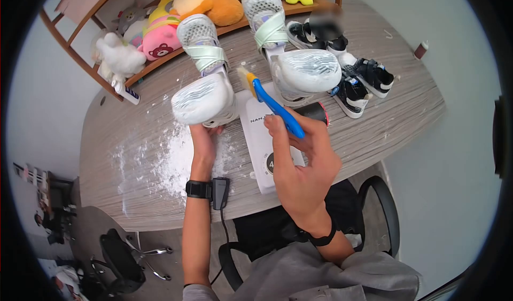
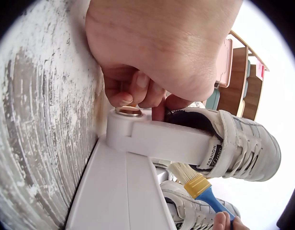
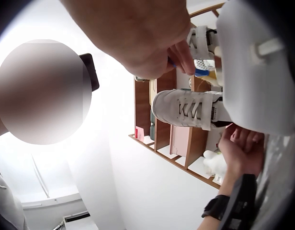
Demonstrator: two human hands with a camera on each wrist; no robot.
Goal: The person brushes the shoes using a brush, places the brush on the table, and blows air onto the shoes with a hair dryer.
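My right hand (image 1: 310, 167) grips a paintbrush (image 1: 280, 108) by its blue handle. The brush's pale bristles point up between two white sneakers. These sneakers stand toe-up on the arms of a white shoe dryer (image 1: 256, 156); the left sneaker (image 1: 203, 99) and right sneaker (image 1: 310, 70) have whitened, wavy grey streaks facing me. My left hand (image 1: 203, 143) is low under the left sneaker. In the left wrist view its curled fingers sit at the dryer arm (image 2: 161, 143), beside a metal-rimmed round part and the sneaker's heel; the sneaker partly hides one finger.
White powder (image 1: 176, 156) covers the table's left side. Behind stand shoes with mint straps (image 1: 207, 54) and a wooden shelf of plush toys (image 1: 184, 4). Several dark shoes (image 1: 352, 95) lie to the right, near a black cylinder with a red rim (image 1: 312, 113). A white tube (image 1: 127, 92) lies at left.
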